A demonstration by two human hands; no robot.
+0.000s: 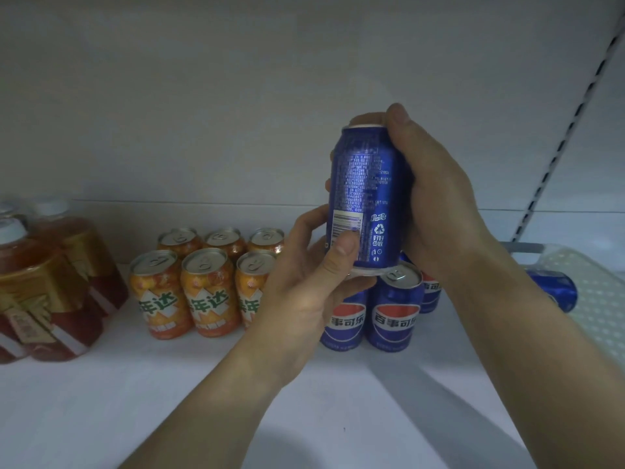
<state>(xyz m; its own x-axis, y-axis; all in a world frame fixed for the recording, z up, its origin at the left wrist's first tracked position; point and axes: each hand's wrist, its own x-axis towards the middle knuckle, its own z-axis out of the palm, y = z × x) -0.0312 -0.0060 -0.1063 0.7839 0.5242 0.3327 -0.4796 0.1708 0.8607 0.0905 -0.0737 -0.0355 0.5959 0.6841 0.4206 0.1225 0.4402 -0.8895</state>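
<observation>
A blue cola can [367, 194] is held upright in the air above the white shelf [203, 384], its printed back label toward me. My right hand [436, 198] wraps round its right side, thumb over the top rim. My left hand [304, 282] grips its lower left, thumb on the barcode, fingers under the base. Just below the held can stand several blue cola cans [395, 313], partly hidden by my hands.
Several orange soda cans [206, 292] stand in two rows left of the blue ones. Bottles of amber drink [50, 289] fill the far left. A white perforated basket [595, 292] at the right holds a blue can [554, 289] lying on its side.
</observation>
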